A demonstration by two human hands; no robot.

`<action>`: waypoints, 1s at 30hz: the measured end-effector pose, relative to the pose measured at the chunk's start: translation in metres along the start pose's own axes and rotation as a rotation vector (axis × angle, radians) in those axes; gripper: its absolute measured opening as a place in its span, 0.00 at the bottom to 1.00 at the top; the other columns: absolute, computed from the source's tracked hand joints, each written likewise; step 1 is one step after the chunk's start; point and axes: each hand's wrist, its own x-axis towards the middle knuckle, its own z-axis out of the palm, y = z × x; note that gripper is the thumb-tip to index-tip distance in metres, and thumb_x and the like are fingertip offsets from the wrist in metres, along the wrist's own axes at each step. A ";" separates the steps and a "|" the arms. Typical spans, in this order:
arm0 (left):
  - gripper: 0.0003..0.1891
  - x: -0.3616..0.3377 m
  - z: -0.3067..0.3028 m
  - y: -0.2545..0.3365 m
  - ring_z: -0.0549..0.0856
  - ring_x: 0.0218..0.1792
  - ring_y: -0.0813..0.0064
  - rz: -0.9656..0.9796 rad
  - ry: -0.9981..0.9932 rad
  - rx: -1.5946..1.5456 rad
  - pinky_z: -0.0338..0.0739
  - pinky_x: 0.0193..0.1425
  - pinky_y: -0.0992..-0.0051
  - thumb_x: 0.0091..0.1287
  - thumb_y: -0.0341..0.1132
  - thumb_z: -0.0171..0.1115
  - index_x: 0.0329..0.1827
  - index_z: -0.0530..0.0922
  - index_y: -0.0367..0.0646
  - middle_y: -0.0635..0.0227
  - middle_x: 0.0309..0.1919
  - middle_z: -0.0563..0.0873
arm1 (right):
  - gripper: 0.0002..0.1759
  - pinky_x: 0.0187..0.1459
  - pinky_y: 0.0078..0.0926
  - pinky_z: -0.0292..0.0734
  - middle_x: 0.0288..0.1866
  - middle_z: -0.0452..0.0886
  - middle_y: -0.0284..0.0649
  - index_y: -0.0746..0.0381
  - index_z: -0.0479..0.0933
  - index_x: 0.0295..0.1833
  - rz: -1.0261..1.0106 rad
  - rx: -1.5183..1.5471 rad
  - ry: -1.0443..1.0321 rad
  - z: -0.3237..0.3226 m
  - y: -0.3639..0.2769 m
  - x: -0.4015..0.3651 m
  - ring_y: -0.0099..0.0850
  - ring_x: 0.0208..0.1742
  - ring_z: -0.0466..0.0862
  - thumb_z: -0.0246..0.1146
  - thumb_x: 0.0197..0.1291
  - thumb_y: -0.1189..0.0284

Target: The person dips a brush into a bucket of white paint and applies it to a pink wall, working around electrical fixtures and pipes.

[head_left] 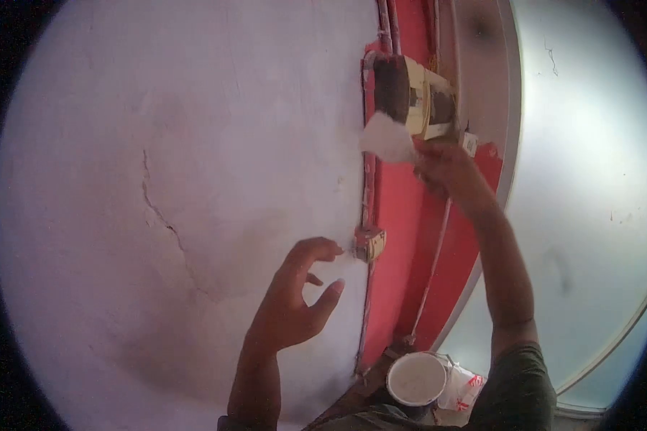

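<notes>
My right hand point(442, 164) is raised in front of the red strip of wall, its fingers closed on a pale, flat, paper-like sheet point(388, 138). The sheet's free end points left and overlaps the edge of the white wall point(266, 129). Lower and to the left, my left hand point(298, 294) is held up before the white wall with thumb and fingers curved apart and nothing between them. Its fingertips come close to a small switch box point(370, 245) in this view. A jagged crack point(170, 227) runs down the white wall to the left.
Above my right hand, a cream and dark electrical box point(424, 99) is fixed to the red wall point(395, 208), with pipes and cables running along it. A bucket point(416, 378) stands on the floor below, beside a plastic bag point(461, 388). A pale, glossy panel point(582, 208) fills the right side.
</notes>
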 end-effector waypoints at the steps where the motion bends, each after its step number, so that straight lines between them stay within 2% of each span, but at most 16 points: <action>1: 0.22 0.011 -0.004 0.004 0.79 0.60 0.70 0.039 0.017 0.015 0.80 0.52 0.70 0.66 0.28 0.65 0.63 0.74 0.44 0.63 0.62 0.77 | 0.13 0.25 0.16 0.67 0.32 0.79 0.29 0.63 0.82 0.52 -0.015 -0.056 0.028 -0.006 -0.021 0.010 0.16 0.26 0.73 0.66 0.66 0.69; 4: 0.22 0.041 -0.015 0.017 0.80 0.60 0.70 0.100 0.087 0.109 0.80 0.52 0.70 0.66 0.28 0.65 0.63 0.74 0.44 0.63 0.62 0.78 | 0.14 0.26 0.19 0.70 0.32 0.79 0.30 0.65 0.82 0.53 -0.168 -0.109 0.074 -0.031 -0.058 0.061 0.17 0.25 0.74 0.65 0.66 0.68; 5: 0.22 0.053 -0.017 0.020 0.80 0.60 0.69 0.139 0.115 0.143 0.80 0.52 0.70 0.65 0.28 0.65 0.63 0.74 0.45 0.63 0.61 0.78 | 0.16 0.27 0.20 0.71 0.32 0.80 0.30 0.65 0.82 0.53 -0.333 -0.241 0.093 -0.049 -0.055 0.096 0.17 0.26 0.74 0.64 0.67 0.66; 7: 0.22 0.074 -0.018 0.026 0.80 0.60 0.69 0.175 0.155 0.175 0.80 0.52 0.69 0.65 0.28 0.65 0.63 0.74 0.45 0.63 0.61 0.78 | 0.17 0.28 0.22 0.74 0.31 0.82 0.31 0.65 0.82 0.52 -0.428 -0.385 0.159 -0.064 -0.077 0.139 0.19 0.26 0.77 0.63 0.67 0.62; 8: 0.22 0.084 -0.017 0.028 0.80 0.60 0.69 0.194 0.177 0.191 0.80 0.52 0.69 0.65 0.28 0.65 0.63 0.75 0.46 0.63 0.61 0.78 | 0.18 0.28 0.24 0.75 0.31 0.83 0.32 0.65 0.82 0.51 -0.358 -0.397 0.204 -0.065 -0.102 0.146 0.21 0.26 0.78 0.62 0.68 0.60; 12: 0.21 0.120 0.001 0.030 0.80 0.58 0.68 0.240 0.195 0.179 0.80 0.51 0.67 0.64 0.26 0.63 0.60 0.76 0.46 0.63 0.61 0.78 | 0.16 0.31 0.35 0.78 0.26 0.83 0.37 0.68 0.82 0.38 -0.569 -0.611 0.361 -0.110 -0.131 0.280 0.31 0.26 0.81 0.62 0.64 0.63; 13: 0.20 0.128 0.004 0.030 0.80 0.58 0.67 0.238 0.201 0.158 0.80 0.51 0.67 0.62 0.25 0.63 0.59 0.76 0.46 0.63 0.60 0.78 | 0.16 0.32 0.38 0.78 0.25 0.82 0.39 0.68 0.81 0.35 -0.635 -0.650 0.401 -0.108 -0.138 0.290 0.35 0.25 0.82 0.62 0.63 0.64; 16: 0.20 0.157 0.010 0.022 0.80 0.57 0.66 0.289 0.313 0.203 0.80 0.50 0.66 0.61 0.24 0.63 0.57 0.76 0.46 0.61 0.59 0.78 | 0.10 0.40 0.36 0.80 0.35 0.83 0.44 0.66 0.79 0.40 -0.412 -0.738 0.525 -0.085 -0.175 0.279 0.33 0.39 0.85 0.66 0.62 0.69; 19: 0.20 0.189 0.016 0.017 0.80 0.56 0.64 0.370 0.414 0.292 0.79 0.49 0.66 0.59 0.24 0.62 0.56 0.76 0.45 0.60 0.57 0.78 | 0.12 0.37 0.33 0.78 0.38 0.81 0.46 0.68 0.76 0.46 -0.592 -0.718 0.692 -0.088 -0.178 0.338 0.31 0.38 0.82 0.63 0.64 0.70; 22: 0.21 0.216 0.031 0.009 0.80 0.55 0.63 0.396 0.453 0.267 0.79 0.49 0.65 0.57 0.23 0.62 0.55 0.76 0.45 0.59 0.56 0.78 | 0.16 0.36 0.36 0.77 0.40 0.80 0.49 0.70 0.75 0.52 -0.679 -0.621 0.630 -0.084 -0.179 0.360 0.32 0.39 0.82 0.63 0.65 0.70; 25: 0.19 0.230 0.042 0.010 0.80 0.57 0.62 0.403 0.449 0.246 0.79 0.49 0.67 0.60 0.26 0.61 0.56 0.76 0.45 0.58 0.58 0.77 | 0.15 0.38 0.33 0.77 0.35 0.81 0.46 0.70 0.78 0.46 -0.482 -1.074 0.580 -0.076 -0.190 0.365 0.30 0.37 0.82 0.64 0.65 0.66; 27: 0.18 0.230 0.047 0.009 0.80 0.57 0.62 0.414 0.454 0.218 0.79 0.49 0.67 0.61 0.27 0.61 0.56 0.77 0.45 0.58 0.59 0.77 | 0.14 0.38 0.42 0.78 0.31 0.81 0.46 0.69 0.79 0.37 -1.084 -1.341 0.764 -0.102 -0.156 0.447 0.39 0.33 0.83 0.62 0.62 0.67; 29: 0.18 0.225 0.052 0.005 0.80 0.58 0.62 0.418 0.457 0.195 0.79 0.49 0.68 0.62 0.28 0.61 0.56 0.77 0.45 0.58 0.59 0.77 | 0.15 0.40 0.47 0.79 0.32 0.81 0.48 0.69 0.80 0.33 -1.329 -1.489 0.656 -0.112 -0.139 0.472 0.46 0.34 0.83 0.61 0.61 0.66; 30: 0.18 0.222 0.055 0.003 0.80 0.58 0.62 0.417 0.460 0.192 0.79 0.50 0.68 0.62 0.29 0.61 0.56 0.77 0.46 0.58 0.59 0.77 | 0.15 0.42 0.48 0.79 0.35 0.81 0.51 0.69 0.80 0.34 -1.253 -1.513 0.463 -0.112 -0.137 0.457 0.48 0.36 0.83 0.61 0.62 0.66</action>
